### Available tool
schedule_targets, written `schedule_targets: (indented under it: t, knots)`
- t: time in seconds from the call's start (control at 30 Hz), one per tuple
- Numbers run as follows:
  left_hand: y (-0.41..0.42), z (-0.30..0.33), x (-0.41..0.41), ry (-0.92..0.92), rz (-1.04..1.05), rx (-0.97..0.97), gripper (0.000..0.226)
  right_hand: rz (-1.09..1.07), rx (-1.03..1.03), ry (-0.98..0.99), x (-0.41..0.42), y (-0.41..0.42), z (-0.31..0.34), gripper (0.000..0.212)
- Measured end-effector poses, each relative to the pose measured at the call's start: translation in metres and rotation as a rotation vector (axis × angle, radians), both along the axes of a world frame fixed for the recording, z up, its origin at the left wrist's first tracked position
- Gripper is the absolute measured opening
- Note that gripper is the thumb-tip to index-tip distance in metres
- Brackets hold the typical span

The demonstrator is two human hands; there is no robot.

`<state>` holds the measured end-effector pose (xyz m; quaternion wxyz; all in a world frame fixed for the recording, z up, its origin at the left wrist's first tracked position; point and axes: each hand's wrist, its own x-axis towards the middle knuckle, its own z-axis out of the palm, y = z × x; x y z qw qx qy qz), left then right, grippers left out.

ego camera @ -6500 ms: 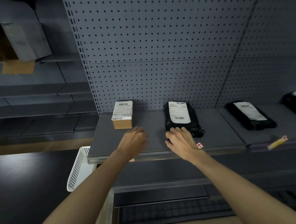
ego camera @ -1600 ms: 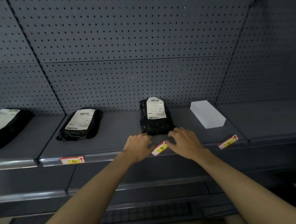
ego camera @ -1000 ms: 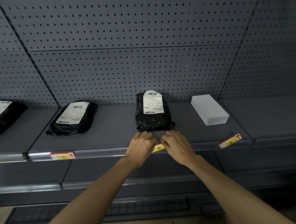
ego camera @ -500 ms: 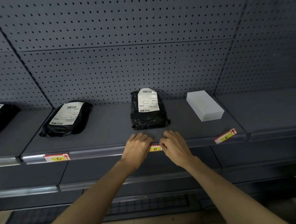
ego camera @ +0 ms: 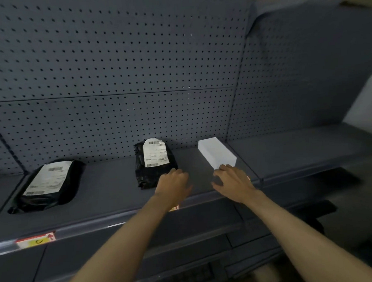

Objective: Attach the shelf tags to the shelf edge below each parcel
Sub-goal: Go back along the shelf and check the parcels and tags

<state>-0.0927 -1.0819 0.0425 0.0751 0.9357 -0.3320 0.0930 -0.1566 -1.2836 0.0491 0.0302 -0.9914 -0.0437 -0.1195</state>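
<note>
Both hands over the shelf between the middle parcel and the white box.

I see my left hand (ego camera: 174,184) beside the black parcel (ego camera: 154,163), fingers loosely spread, holding nothing; a sliver of a tag (ego camera: 174,208) shows on the shelf edge (ego camera: 112,224) under its wrist. My right hand (ego camera: 233,182) sits just before the white box (ego camera: 217,153), open too; whether it touches a tag I cannot tell. Tag C (ego camera: 36,240) sits on the edge below the left parcel (ego camera: 48,184).
</note>
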Motion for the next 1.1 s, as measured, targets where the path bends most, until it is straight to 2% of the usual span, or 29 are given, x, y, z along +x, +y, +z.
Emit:
schedule_targets:
  t: [0.17, 0.47, 0.67, 0.87, 1.0, 1.1]
  knots:
    - [-0.067, -0.006, -0.006, -0.009, -0.046, -0.014, 0.025, -0.079, -0.046, 0.042, -0.007, -0.063, 0.001, 0.03]
    - [-0.168, -0.039, -0.007, -0.001, -0.01, 0.017, 0.015, 0.015, -0.05, 0.047, 0.005, -0.134, -0.023, 0.019]
    - [-0.189, -0.06, -0.005, 0.016, 0.044, 0.011, 0.016, 0.106, -0.056, 0.032, 0.021, -0.14, -0.041, 0.014]
    - [-0.2, -0.071, -0.008, -0.038, -0.046, -0.057, 0.019, 0.113, -0.028, 0.036, 0.023, -0.143, -0.055, 0.012]
    - [-0.206, -0.075, -0.01, -0.042, -0.058, -0.103, 0.021, 0.124, 0.05, 0.071, 0.022, -0.151, -0.061, 0.012]
    - [-0.206, -0.079, -0.012, -0.01, 0.02, -0.065, 0.018, 0.114, 0.105, 0.105, 0.016, -0.156, -0.068, 0.014]
